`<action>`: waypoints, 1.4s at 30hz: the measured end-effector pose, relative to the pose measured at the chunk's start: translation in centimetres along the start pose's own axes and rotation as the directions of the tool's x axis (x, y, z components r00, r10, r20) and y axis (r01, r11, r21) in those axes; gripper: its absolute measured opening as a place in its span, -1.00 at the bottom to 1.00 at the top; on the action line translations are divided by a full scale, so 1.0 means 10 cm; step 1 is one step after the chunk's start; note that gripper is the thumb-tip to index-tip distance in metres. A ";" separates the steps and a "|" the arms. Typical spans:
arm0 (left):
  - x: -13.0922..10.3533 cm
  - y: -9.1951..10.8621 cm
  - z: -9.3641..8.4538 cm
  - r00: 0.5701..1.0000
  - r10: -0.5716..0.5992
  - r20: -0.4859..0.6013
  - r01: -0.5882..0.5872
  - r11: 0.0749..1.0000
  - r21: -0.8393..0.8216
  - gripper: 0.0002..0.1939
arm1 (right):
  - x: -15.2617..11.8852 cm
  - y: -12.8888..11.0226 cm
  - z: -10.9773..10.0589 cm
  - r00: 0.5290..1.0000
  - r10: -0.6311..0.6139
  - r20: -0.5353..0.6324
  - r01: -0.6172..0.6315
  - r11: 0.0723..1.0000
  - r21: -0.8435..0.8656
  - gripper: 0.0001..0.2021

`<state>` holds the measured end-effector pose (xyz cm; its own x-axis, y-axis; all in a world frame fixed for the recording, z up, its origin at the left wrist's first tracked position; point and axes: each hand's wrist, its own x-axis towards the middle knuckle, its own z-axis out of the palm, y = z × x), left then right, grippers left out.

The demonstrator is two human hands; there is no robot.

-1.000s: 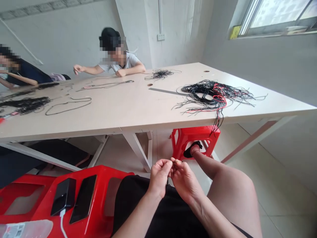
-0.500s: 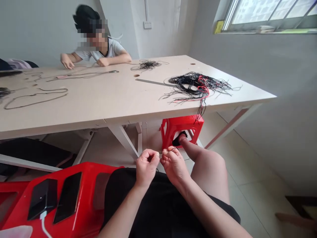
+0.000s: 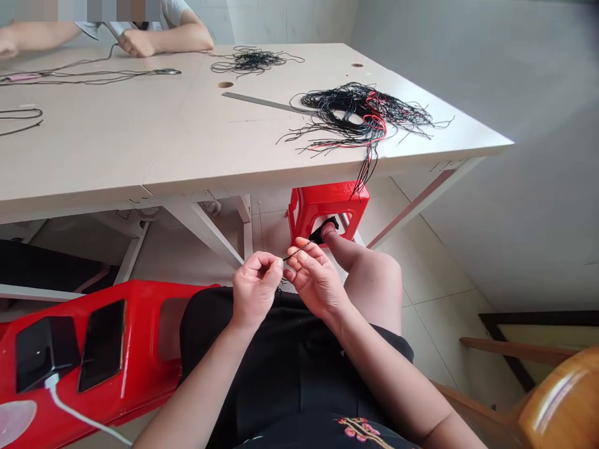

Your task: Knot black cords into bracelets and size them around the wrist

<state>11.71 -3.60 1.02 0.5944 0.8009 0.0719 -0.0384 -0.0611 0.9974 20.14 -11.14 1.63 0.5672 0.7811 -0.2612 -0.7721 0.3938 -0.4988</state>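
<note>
Above my lap, my left hand (image 3: pixel 256 288) is closed in a pinch, thumb against index finger, on a thin black cord (image 3: pixel 296 252). From that pinch the cord runs up and right across the fingers of my right hand (image 3: pixel 318 277). The right thumb presses toward the cord, while the other fingers are loosely curled and partly spread. A short dark bit of cord hangs just below the left fingertips. On the table lies a large bundle of black cords (image 3: pixel 327 103) with some red cords (image 3: pixel 375 121) among them.
The table (image 3: pixel 187 143) also carries a steel ruler (image 3: pixel 262 101) partly under the bundle and a smaller black cord tangle (image 3: pixel 255 60). Across it rests a co-worker's hand (image 3: pixel 136 42). Left, a red stool (image 3: pixel 140 337) holds a phone (image 3: pixel 103 345) and a black device (image 3: pixel 47 349) with a white cable.
My view has tilted down and shifted right. The right hand's fingers have loosened and spread from a tight pinch, and more cord shows between the hands. The left pinch stays.
</note>
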 end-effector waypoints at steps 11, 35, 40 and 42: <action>0.07 -0.11 -0.02 0.999 0.033 -0.016 -0.033 0.999 -0.004 -0.85 | 0.04 0.08 -0.05 0.990 -0.139 0.010 0.137 0.958 -0.250 -0.70; 0.08 0.17 -0.17 0.994 0.057 0.096 -0.067 0.993 0.101 -0.84 | 0.04 -0.47 0.03 0.937 0.115 0.330 0.244 0.461 -0.853 -0.85; 0.05 0.17 -0.15 0.995 0.021 0.099 -0.033 0.991 0.128 -0.85 | -0.02 -0.50 0.02 0.936 0.206 0.284 0.143 0.517 -0.844 -0.86; 0.05 0.19 -0.14 0.995 0.009 0.096 -0.023 0.990 0.142 -0.85 | -0.02 -0.52 0.01 0.933 0.220 0.286 0.128 0.541 -0.832 -0.84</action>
<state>10.79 -2.49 2.98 0.6681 0.7397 0.0802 0.0625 -0.1633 0.9846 24.00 -13.27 4.37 0.2770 0.9537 -0.1168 -0.1064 -0.0903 -0.9902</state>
